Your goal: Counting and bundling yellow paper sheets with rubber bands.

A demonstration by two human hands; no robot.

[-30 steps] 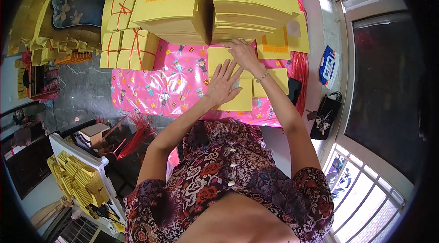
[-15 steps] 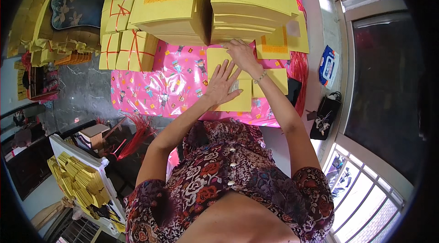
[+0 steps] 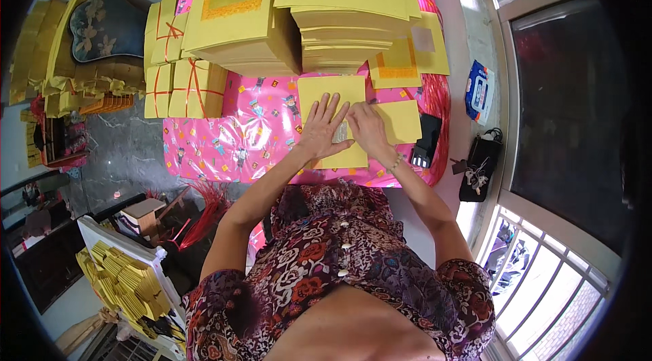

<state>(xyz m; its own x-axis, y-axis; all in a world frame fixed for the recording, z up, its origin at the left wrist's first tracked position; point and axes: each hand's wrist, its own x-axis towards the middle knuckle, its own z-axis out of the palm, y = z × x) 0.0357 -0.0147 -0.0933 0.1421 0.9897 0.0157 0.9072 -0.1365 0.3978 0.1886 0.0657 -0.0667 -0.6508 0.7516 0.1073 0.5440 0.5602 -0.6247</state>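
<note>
On the pink patterned tabletop in front of me lies a sheet of yellow paper (image 3: pixel 339 86), with a silvery patch (image 3: pixel 341 133) partly showing between my hands. My left hand (image 3: pixel 323 131) lies flat on the paper, its fingers spread and nothing in it. Close beside it, my right hand (image 3: pixel 369 127) is at the paper's right side, with fingers bent and drawn together. Whether those fingertips pinch the paper or only press on it is hidden. Another piece of yellow paper (image 3: pixel 402 122) lies to the right, partly behind my right wrist.
Two tall stacks of yellow paper (image 3: pixel 339 31) stand just beyond my hands. Bundles tied with red string (image 3: pixel 197 89) sit at the left. On the right are a black object (image 3: pixel 426 140), red strands (image 3: pixel 436 99) and loose patterned sheets (image 3: pixel 397 65). The pink cover (image 3: pixel 204 150) reaches left.
My right hand has come back from the paper's far edge toward me, to its right side near the silvery patch. My left hand stays flat on the paper. The view has shifted slightly.
</note>
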